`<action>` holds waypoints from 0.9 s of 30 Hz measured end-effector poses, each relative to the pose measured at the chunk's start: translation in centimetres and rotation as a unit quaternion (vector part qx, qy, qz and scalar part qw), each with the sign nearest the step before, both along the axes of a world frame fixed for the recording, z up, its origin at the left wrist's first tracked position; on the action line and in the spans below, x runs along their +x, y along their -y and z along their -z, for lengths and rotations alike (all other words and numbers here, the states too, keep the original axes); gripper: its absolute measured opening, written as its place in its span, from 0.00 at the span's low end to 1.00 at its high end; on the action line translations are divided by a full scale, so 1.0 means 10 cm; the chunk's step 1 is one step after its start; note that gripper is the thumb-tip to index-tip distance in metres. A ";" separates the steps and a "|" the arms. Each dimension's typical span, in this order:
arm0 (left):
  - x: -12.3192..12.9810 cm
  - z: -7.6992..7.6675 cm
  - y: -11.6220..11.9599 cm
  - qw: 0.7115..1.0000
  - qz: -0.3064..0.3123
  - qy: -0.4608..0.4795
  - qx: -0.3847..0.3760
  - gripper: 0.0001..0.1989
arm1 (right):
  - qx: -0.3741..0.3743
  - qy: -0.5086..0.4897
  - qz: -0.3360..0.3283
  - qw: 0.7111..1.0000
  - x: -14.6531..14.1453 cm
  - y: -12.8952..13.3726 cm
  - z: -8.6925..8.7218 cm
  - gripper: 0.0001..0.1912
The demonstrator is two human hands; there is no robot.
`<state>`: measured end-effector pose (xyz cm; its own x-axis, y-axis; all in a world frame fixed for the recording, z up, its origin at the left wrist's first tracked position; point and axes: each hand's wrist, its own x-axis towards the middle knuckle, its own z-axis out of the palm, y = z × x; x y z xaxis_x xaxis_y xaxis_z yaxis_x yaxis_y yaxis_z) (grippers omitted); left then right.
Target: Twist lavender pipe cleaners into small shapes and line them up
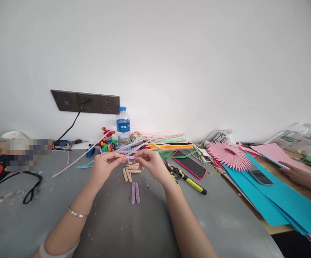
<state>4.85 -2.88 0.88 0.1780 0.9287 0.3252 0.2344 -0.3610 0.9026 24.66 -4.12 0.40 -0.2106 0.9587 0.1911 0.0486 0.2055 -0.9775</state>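
Between my hands is a short lilac piece [130, 157], apparently folded pipe cleaner. My left hand [106, 164] pinches its left end between thumb and fingertips. My right hand [150, 164] has its fingers closed on the right end. Just below them lie several short beige fuzzy pieces [128, 175]. Nearer to me, two purple fuzzy pieces [135, 193] rest side by side on the grey table [112, 229]. Behind my hands spreads a heap of long coloured pipe cleaners [168, 145], some lilac ones sticking out to the left.
A water bottle [123, 127] stands against the wall. Yellow-handled pliers [191, 182] and a pink-cased phone [190, 165] lie at right. Further right are a pink pleated paper ring [229, 156], blue paper sheets [287, 200] and another person's hand [300, 177]. A black cable [34, 186] curls at left.
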 end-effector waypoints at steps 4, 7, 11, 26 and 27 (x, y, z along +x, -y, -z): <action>-0.01 0.01 -0.01 0.999 0.039 -0.024 -0.013 0.11 | 0.004 0.020 0.002 1.000 0.05 0.00 -0.01 0.10; -0.04 0.00 -0.04 0.994 0.087 -0.049 -0.045 0.10 | 0.029 0.074 0.006 0.997 0.08 -0.01 -0.02 0.08; -0.10 -0.05 -0.06 0.978 0.155 -0.083 -0.111 0.12 | 0.073 0.176 -0.022 0.982 0.16 0.00 -0.03 0.06; -0.05 0.04 0.00 0.880 0.294 -0.033 -0.371 0.17 | 0.132 0.227 -0.171 0.950 0.08 0.10 -0.13 0.05; -0.05 0.05 -0.01 0.878 0.295 -0.031 -0.375 0.16 | 0.132 0.229 -0.169 0.950 0.08 0.11 -0.13 0.06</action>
<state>4.36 -2.81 0.42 0.6959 0.6177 -0.3662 0.2639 0.2543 0.9304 25.41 -5.17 1.70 -0.6172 0.7528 0.2289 0.3435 0.5195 -0.7823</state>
